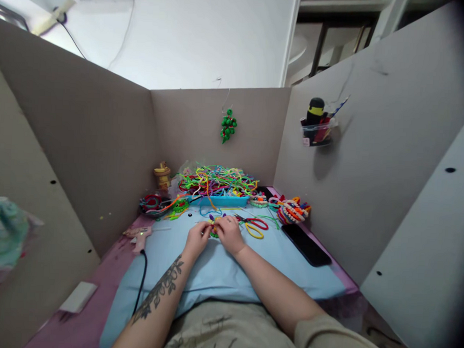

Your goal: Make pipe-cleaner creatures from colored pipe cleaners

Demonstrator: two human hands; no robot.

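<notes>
Pinching the small corded piece [214,235] from both sides, you have it at the middle of the blue cover [220,276], just short of the blue tray [223,201] and its heap of cords [218,181]. Your left hand [199,236] grips it with bunched fingers; your right hand [230,234] grasps it too, hiding part of it.

Close beside your right hand lie the scissors [249,222], blades pointing your way, so that side is tight. Beyond them, blue cover stretches to the phone [306,245], which lies near the cover's right edge, with the right panel [372,123] rising past it. On your left, a wider stretch of cover reaches the glue gun [140,236]; its black cord [143,273] runs toward you, meeting your left forearm in view.

The back panel [188,126] stands behind the tray, and the left panel [99,137] closes the other side. The cover's near edge comes right up to your shirt [225,330].
</notes>
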